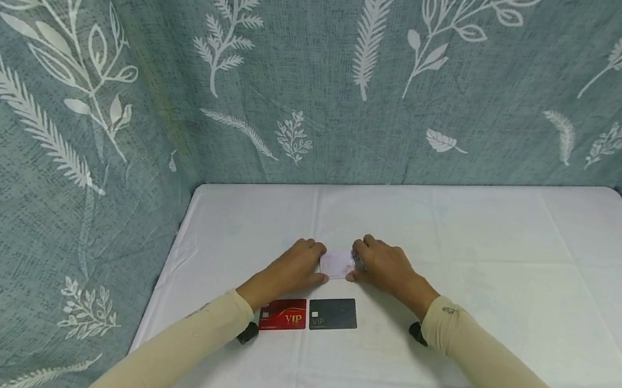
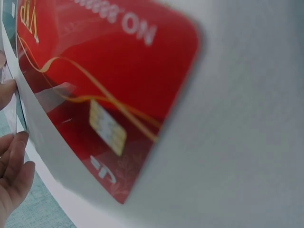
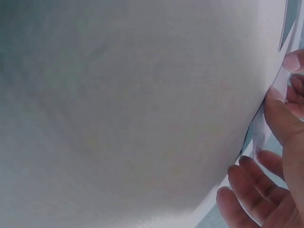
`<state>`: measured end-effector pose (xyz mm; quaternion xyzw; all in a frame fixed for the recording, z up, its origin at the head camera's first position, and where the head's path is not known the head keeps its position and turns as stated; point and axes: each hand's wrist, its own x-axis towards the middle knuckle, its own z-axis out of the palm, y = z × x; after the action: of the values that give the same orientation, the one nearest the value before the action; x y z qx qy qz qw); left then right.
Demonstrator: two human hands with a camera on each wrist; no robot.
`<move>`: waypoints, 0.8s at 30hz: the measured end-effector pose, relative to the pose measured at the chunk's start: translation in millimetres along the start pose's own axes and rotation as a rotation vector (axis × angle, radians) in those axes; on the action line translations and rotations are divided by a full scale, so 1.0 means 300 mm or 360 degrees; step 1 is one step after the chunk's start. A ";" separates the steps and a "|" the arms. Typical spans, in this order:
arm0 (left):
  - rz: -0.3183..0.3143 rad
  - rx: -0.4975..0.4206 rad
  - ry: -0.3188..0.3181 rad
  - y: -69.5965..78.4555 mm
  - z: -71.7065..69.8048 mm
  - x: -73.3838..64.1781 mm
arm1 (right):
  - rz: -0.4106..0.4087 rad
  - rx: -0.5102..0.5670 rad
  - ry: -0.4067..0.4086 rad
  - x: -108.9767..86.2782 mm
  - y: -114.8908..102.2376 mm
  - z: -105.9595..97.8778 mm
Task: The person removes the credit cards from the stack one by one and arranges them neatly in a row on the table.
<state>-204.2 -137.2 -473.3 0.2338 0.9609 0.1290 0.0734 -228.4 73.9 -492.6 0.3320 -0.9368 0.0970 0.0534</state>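
Note:
Between the two hands, a pale card (image 1: 337, 263) with faint pink-purple print lies at the tabletop. My left hand (image 1: 298, 267) pinches its left edge between thumb and fingers. My right hand (image 1: 385, 267) pinches its right end, with something small and dark showing under those fingers. Nearer to me, a red VIP card (image 1: 283, 315) lies flat, partly covered by the left wrist. A dark grey VIP card (image 1: 333, 314) lies flat just right of it. The left wrist view shows the red card (image 2: 109, 71) up close, with its gold chip.
A white cloth covers the table (image 1: 518, 293). Green-grey curtains (image 1: 311, 48) with white leaf prints hang behind it and along both sides. Small black objects (image 1: 247, 333) sit at the underside of the wrists.

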 end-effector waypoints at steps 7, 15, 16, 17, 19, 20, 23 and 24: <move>-0.0013 -0.0003 -0.0008 0.004 0.002 -0.005 | 0.0035 0.0040 -0.0034 -0.004 -0.006 -0.001; -0.0012 -0.0025 0.0025 0.006 0.000 -0.008 | 0.0028 0.0075 -0.0016 -0.008 -0.006 -0.014; -0.0011 -0.0018 0.0028 0.006 -0.001 -0.007 | 0.0026 0.0083 -0.0008 -0.008 -0.006 -0.015; -0.0012 -0.0009 0.0030 0.007 -0.002 -0.007 | 0.0025 0.0087 -0.0002 -0.008 -0.005 -0.017; -0.0012 0.0007 0.0034 0.009 -0.003 -0.007 | 0.0023 0.0093 0.0007 -0.007 -0.002 -0.020; -0.0011 0.0018 0.0036 0.010 -0.004 -0.007 | 0.0023 0.0092 0.0007 -0.007 -0.001 -0.020; -0.0012 0.0027 0.0043 0.012 -0.003 -0.007 | 0.0022 0.0102 0.0003 -0.007 0.003 -0.023; -0.0011 0.0024 0.0046 0.013 -0.003 -0.007 | 0.0023 0.0108 0.0002 -0.008 0.004 -0.024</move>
<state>-200.8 -135.1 -471.2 0.2290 0.9636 0.1247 0.0583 -227.2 77.8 -486.1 0.3268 -0.9353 0.1292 0.0421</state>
